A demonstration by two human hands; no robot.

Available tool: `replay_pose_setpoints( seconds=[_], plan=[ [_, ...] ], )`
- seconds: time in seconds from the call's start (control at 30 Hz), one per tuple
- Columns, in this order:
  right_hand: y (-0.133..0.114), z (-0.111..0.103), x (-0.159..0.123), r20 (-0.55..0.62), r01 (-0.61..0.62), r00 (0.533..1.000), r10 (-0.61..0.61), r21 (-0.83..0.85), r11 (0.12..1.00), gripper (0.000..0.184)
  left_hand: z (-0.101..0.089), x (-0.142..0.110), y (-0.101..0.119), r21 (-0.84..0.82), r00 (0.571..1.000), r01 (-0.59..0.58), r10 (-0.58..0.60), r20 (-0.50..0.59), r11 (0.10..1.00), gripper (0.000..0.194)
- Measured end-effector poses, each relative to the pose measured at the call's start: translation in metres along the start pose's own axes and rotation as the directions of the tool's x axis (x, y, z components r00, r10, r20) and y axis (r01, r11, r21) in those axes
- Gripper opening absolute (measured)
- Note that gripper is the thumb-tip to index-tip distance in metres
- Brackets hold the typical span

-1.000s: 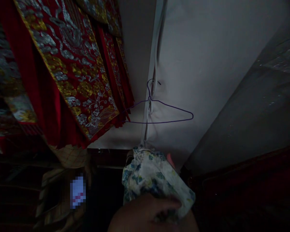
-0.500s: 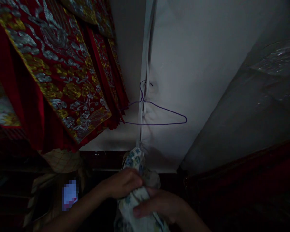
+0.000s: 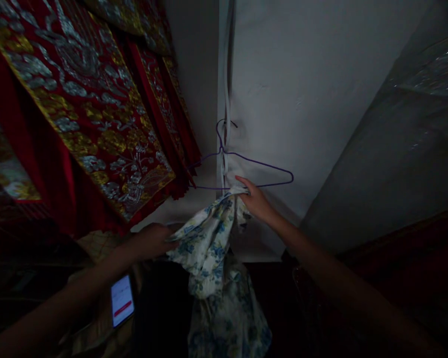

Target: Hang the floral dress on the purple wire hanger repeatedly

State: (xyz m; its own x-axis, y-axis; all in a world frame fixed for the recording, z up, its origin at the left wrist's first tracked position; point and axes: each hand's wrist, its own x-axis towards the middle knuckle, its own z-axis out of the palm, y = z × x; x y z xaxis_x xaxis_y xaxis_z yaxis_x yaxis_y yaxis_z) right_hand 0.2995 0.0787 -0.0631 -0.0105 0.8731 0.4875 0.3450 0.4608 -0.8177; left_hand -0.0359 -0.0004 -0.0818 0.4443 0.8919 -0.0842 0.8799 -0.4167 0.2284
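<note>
A white garment with blue and yellow flowers stretches between my two hands and drops to the bottom of the view. My right hand pinches its top edge, right by the lower bar of a purple wire hanger. Lower and to the left, my left hand is closed on the garment's side edge, its fingers dim and partly hidden. The hanger hangs with nothing on it from a nail in the wall corner, and its left end goes behind red embroidered cloth. Whether the garment touches the hanger bar I cannot tell.
Red cloth with gold and silver embroidery hangs at the left. A lit phone lies below it on a wooden seat or frame. White cords run down the wall corner. Clear plastic sheeting covers the right side.
My hands have moved apart, the right one up to the hanger and the left one outward to the left. The garment, bunched low before, is now raised and spread.
</note>
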Motion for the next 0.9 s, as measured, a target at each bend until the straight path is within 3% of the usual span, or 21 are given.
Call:
replay_pose_setpoints(
  seconds=[0.07, 0.17, 0.3, 0.37, 0.43, 0.5, 0.53, 0.67, 0.77, 0.9],
  plan=[
    [0.019, 0.004, 0.0, 0.009, -0.017, 1.0, 0.017, -0.048, 0.999, 0.044, 0.008, -0.005, 0.003, 0.021, 1.0, 0.014, -0.014, 0.009, 1.0, 0.042],
    [0.032, -0.01, -0.005, 0.035, 0.008, 0.999, -0.004, -0.121, 0.993, 0.023, 0.018, -0.016, -0.002, -0.043, 0.998, 0.053, -0.054, -0.025, 0.998, 0.048],
    [0.02, -0.038, -0.002, 0.025, 0.042, 0.999, -0.037, -0.214, 0.976, 0.01, 0.007, -0.016, -0.018, -0.239, 0.966, 0.073, -0.128, -0.224, 0.968, 0.035],
    [0.012, -0.045, 0.003, 0.031, 0.035, 0.999, -0.028, -0.246, 0.969, 0.011, -0.006, -0.002, -0.02, -0.402, 0.909, -0.01, -0.159, -0.385, 0.916, 0.027],
    [0.007, -0.048, 0.005, 0.04, -0.003, 0.999, 0.014, -0.246, 0.969, 0.014, -0.02, 0.019, -0.011, -0.569, 0.815, -0.106, -0.256, -0.519, 0.815, 0.024],
    [0.005, -0.046, 0.002, 0.074, -0.049, 0.995, 0.065, -0.197, 0.979, 0.016, -0.034, 0.043, 0.005, -0.672, 0.739, -0.209, -0.335, -0.584, 0.71, 0.029],
    [0.004, -0.044, 0.0, 0.098, -0.063, 0.992, 0.079, -0.163, 0.985, 0.016, -0.042, 0.055, 0.013, -0.698, 0.732, -0.253, -0.339, -0.591, 0.67, 0.032],
    [-0.004, -0.047, -0.013, 0.224, -0.029, 0.974, 0.035, -0.026, 0.999, 0.019, -0.072, 0.082, 0.036, -0.692, 0.808, -0.319, -0.196, -0.555, 0.647, 0.044],
    [-0.018, -0.07, -0.012, 0.267, 0.006, 0.964, -0.009, 0.012, 1.0, 0.044, -0.093, 0.082, 0.031, -0.651, 0.831, -0.312, -0.134, -0.54, 0.692, 0.048],
    [-0.023, -0.112, 0.012, 0.037, -0.077, 0.996, 0.077, -0.013, 0.997, 0.092, -0.11, 0.075, 0.016, -0.675, 0.876, -0.265, -0.121, -0.467, 0.689, 0.051]
  ],
)
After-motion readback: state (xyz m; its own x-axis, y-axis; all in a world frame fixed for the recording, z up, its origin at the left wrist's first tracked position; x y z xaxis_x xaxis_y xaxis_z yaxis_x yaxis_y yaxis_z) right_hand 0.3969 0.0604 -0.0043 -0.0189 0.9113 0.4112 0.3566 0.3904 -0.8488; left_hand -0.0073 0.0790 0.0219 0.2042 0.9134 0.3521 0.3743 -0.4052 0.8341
